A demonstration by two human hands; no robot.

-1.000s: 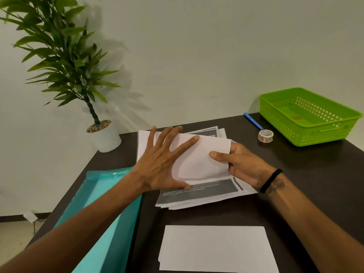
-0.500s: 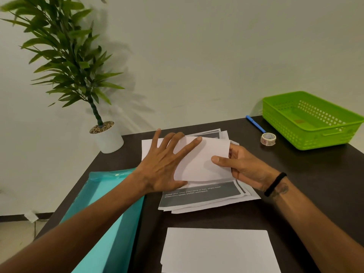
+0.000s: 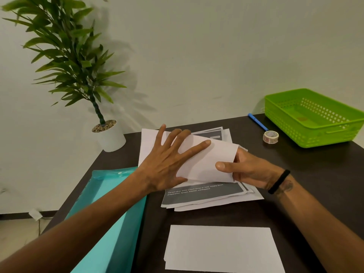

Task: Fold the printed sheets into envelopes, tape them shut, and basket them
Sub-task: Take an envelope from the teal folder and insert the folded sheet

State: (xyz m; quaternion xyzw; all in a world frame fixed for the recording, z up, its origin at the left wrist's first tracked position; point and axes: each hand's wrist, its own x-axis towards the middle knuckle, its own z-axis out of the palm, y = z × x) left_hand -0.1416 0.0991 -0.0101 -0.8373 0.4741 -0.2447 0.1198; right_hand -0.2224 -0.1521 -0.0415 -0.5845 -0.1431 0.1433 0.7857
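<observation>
Left hand: my left hand (image 3: 167,164) lies flat with fingers spread and straight, pressing the left half of the sheet (image 3: 204,160) down; released, grasping nothing.
Right hand: my right hand (image 3: 250,170) pinches the sheet's right edge, thumb on top and fingers tucked under, holding that flap bowed up and over toward 9 o'clock.
Sheet: white side up, half folded, resting on the stack (image 3: 204,196) near the bench's middle, between my two hands.
Stack: printed sheets fanned a little, a dark grey band with small white print showing at 6 o'clock of the sheet, another grey patch peeking out at 12 o'clock.
Folded piece: a white paper rectangle (image 3: 220,251) lies flat at 6 o'clock of the stack, close to my edge of the bench, apart from the stack.
Basket: green basket (image 3: 285,119) at 2 o'clock from the stack, on the bench's far right; I cannot tell what the small brown patch on its floor is.
Tape: a roll (image 3: 270,136) lies just beside the basket, at its 8 o'clock.
Pen: blue pen (image 3: 258,122) near the tape, at its 11 o'clock.
Folder: teal folder (image 3: 110,223) at 8 o'clock of the stack, under my left forearm.
Plant: potted plant (image 3: 110,136) at the bench's far left corner.
Bench: dark bench (image 3: 315,174).
Wrist: a black band (image 3: 278,181) circles my right wrist.
</observation>
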